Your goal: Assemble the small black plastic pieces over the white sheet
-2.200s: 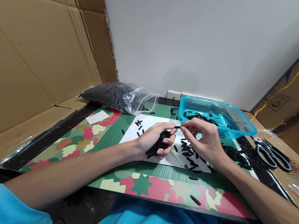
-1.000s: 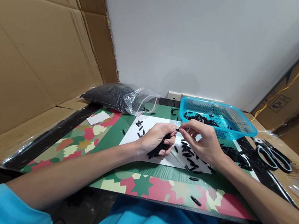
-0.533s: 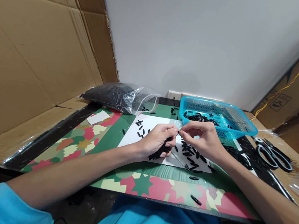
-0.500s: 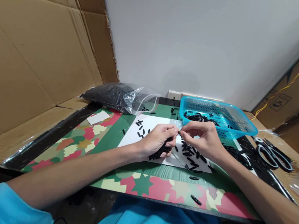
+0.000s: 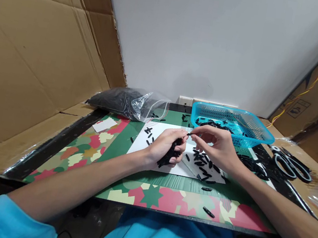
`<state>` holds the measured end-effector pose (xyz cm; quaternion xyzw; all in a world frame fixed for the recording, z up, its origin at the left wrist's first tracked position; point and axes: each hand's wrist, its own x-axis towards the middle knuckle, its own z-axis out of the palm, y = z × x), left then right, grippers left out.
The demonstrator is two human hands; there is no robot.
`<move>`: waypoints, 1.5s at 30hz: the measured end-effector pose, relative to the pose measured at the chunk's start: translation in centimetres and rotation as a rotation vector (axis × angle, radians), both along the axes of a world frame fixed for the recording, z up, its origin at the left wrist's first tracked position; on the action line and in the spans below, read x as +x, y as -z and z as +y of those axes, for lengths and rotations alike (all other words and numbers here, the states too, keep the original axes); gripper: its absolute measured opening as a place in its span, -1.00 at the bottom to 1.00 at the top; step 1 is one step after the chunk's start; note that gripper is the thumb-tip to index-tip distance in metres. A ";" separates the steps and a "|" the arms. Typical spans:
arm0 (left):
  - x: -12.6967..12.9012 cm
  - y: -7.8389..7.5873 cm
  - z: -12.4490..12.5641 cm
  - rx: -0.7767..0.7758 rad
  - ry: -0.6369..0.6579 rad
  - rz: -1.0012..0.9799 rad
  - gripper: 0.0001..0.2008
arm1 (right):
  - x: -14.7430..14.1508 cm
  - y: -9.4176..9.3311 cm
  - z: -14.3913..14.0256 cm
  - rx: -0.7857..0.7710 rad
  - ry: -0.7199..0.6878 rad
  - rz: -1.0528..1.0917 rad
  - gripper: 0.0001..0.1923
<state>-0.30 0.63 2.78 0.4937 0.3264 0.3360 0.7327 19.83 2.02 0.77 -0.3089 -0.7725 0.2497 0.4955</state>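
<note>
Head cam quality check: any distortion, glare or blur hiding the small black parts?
Head view: wide-angle bend at the edges, cardboard wall bowed; glare on the clear bag; even light, soft shadows; black pieces on the white sheet sharp but tiny; bundle in the left hand lacks detail.

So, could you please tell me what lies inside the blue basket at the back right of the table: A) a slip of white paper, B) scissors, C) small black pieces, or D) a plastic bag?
C: a heap of small black pieces shows through the mesh of the blue basket, while the scissors lie outside it to the right.
</note>
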 end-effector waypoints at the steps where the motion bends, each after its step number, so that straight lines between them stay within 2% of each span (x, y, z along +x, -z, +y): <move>1: 0.0 0.0 0.0 -0.012 0.001 -0.008 -0.72 | 0.2 0.1 0.2 0.078 0.049 -0.039 -0.85; 4: 0.0 -0.1 0.0 -0.042 -0.002 -0.027 -0.71 | 1.2 0.1 1.3 0.389 0.236 -0.248 -0.86; 6: -0.1 -0.2 -0.1 -0.057 0.010 -0.022 -0.68 | 2.4 0.0 2.3 0.523 0.324 -0.370 -0.85; 9: -0.3 -0.2 -0.1 -0.083 0.068 -0.004 -0.66 | 4.3 -0.1 3.6 0.602 0.508 -0.437 -0.83; 11: -0.4 -0.1 -0.1 -0.077 0.112 0.000 -0.65 | 5.3 -0.2 4.3 0.587 0.667 -0.440 -0.83; 13: -0.4 0.1 0.0 -0.048 0.137 0.001 -0.64 | 5.9 -0.5 4.5 0.531 0.749 -0.409 -0.84; 15: -0.3 0.2 0.0 -0.031 0.146 0.010 -0.61 | 5.8 -0.9 4.2 0.465 0.681 -0.356 -0.85; 17: -0.2 0.3 0.0 -0.059 0.156 0.032 -0.58 | 4.8 -1.2 3.4 0.378 0.486 -0.283 -0.83; 21: -0.2 0.3 -0.1 -0.149 0.194 0.097 -0.46 | 2.0 -1.3 1.1 0.038 0.017 -0.162 -0.79; 24: -0.2 0.3 -0.2 -0.179 0.234 0.159 -0.36 | 0.6 -0.9 0.3 -0.088 -0.161 -0.112 -0.77; 29: -0.1 0.3 0.0 -0.172 0.196 0.098 -0.41 | 0.4 -0.4 0.5 -0.146 -0.207 -0.111 -0.74; 36: 0.0 0.3 0.0 -0.169 0.236 0.118 -0.38 | 0.3 0.5 1.0 -0.163 -0.255 -0.162 -0.71; 45: -0.3 0.5 0.5 -0.247 0.261 0.120 -0.36 | 0.9 -0.4 1.0 -0.180 -0.193 -0.028 -0.74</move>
